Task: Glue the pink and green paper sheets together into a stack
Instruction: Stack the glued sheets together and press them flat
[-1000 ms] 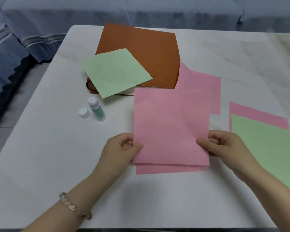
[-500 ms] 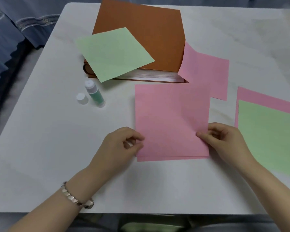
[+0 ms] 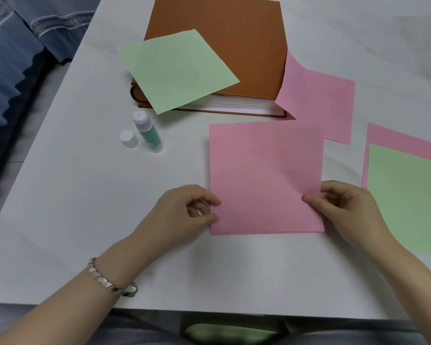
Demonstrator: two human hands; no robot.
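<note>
On the white table (image 3: pixel 110 220), the right hand (image 3: pixel 346 210) pinches the pink sheet (image 3: pixel 264 170); the left hand (image 3: pixel 182 215), curled, touches its left edge, grip unclear

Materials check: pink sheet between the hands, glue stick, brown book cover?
The pink sheet: thin matte paper; lies flat, no shine. The glue stick: plastic tube, slight sheen, green label; its loose cap looks like translucent white plastic. The book cover: matte brown, probably card or leatherette; can't tell which.
</note>
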